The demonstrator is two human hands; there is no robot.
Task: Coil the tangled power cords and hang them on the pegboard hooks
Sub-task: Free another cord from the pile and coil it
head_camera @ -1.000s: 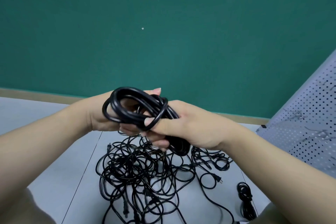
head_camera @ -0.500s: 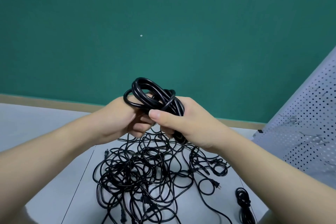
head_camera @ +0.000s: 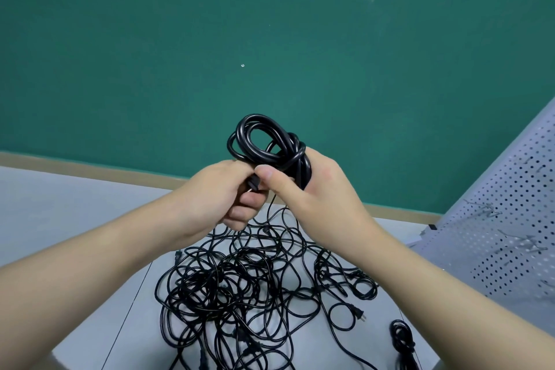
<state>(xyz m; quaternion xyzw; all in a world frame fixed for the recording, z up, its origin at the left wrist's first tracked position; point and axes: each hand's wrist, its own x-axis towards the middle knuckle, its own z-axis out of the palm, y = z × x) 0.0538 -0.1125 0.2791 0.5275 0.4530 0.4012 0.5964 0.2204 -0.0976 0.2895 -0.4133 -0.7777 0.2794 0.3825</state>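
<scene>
Black cord (head_camera: 267, 141), thick glossy loops

Backdrop and work surface

A plain dark green wall (head_camera: 180, 54) carries a tiny white speck (head_camera: 242, 65); a tan wooden strip (head_camera: 90, 170) runs along its base, behind the pale grey table (head_camera: 75, 213).
</scene>
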